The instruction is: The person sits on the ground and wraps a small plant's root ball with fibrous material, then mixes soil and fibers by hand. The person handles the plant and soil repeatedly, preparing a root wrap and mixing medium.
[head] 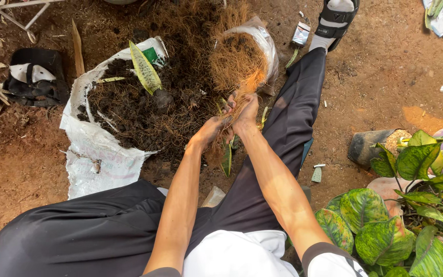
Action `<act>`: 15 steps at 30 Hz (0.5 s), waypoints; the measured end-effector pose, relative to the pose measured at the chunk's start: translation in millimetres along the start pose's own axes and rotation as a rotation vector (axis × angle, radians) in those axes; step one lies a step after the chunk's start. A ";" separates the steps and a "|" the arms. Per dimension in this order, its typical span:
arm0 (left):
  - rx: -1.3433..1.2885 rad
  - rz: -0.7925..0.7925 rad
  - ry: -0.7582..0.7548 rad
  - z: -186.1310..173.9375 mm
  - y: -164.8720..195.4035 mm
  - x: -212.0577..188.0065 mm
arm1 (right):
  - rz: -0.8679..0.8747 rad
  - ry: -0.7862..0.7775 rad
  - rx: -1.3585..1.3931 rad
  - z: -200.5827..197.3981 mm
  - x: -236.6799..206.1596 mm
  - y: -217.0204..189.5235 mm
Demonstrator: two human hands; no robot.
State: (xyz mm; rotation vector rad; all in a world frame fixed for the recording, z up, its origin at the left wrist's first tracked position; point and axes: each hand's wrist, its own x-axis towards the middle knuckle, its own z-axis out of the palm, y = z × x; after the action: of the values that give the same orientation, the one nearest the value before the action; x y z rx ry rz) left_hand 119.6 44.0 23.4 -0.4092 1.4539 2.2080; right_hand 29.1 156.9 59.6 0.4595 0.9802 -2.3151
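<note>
Between your knees, over the red dirt, you held a tuft of coir with both hands: your left hand was closed low on the strands and your right hand was pinched around them just above, fingers curled tight on the fibre, the two hands touching. A small plant with long green leaves hung below your grip, partly hidden by the fibre. You would have done well to keep the wrap snug and even, turning the bundle rather than tugging, since loose strands looked ready to shed. Ahead, the coir bag stood open within reach, and the soil sack lay spread just left of your hands. Your right leg bounded the work closely on that side, and the potted leaves crowded your right elbow; freer room lay to the left and front.
</note>
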 end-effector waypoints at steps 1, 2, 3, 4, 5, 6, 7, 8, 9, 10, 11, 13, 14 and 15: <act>0.003 0.014 0.013 1.4 2.3 -2.0 | 0.007 0.013 0.022 1.2 0.8 -1.7; 0.006 0.029 0.028 2.4 3.6 -2.9 | 0.016 0.025 0.042 3.0 1.5 -3.4; 0.007 0.044 0.044 3.0 3.6 -2.8 | 0.026 0.036 0.062 5.3 1.5 -4.7; 0.024 0.033 0.098 3.1 2.5 -1.4 | 0.016 0.029 0.066 8.3 1.5 -5.4; 0.039 0.020 0.151 2.8 0.2 1.5 | 0.006 0.023 0.070 11.8 1.7 -5.7; 0.055 0.006 0.205 2.1 -3.1 5.4 | -0.003 0.017 0.075 15.3 1.8 -5.5; 0.076 0.030 0.238 0.9 -7.0 10.3 | 0.003 0.082 0.080 18.8 2.3 -5.0; 0.098 0.054 0.271 0.3 -11.3 15.8 | 0.008 0.146 0.086 22.1 3.7 -4.4; 0.119 0.078 0.304 -0.4 -15.9 20.7 | 0.014 0.211 0.092 24.1 5.1 -3.7; 0.139 0.092 0.326 -0.9 -20.7 24.2 | -0.003 0.223 0.077 24.7 6.4 -3.1; 0.161 0.105 0.347 -0.7 -25.3 26.8 | -0.021 0.237 0.064 24.3 8.1 -2.3; 0.116 0.170 0.355 0.7 -31.1 30.7 | -0.013 0.228 0.068 19.4 11.2 -2.4; 0.047 0.224 0.344 1.8 -32.4 31.7 | 0.014 0.203 0.082 16.0 12.7 -3.1; -0.023 0.276 0.330 3.3 -32.2 31.9 | 0.041 0.180 0.095 12.4 13.8 -4.8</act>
State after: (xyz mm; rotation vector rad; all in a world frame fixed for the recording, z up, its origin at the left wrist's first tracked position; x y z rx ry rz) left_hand 109.6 64.6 -15.8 -0.6390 1.7462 2.4639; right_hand 14.3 145.3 63.5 0.7309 0.9375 -2.3213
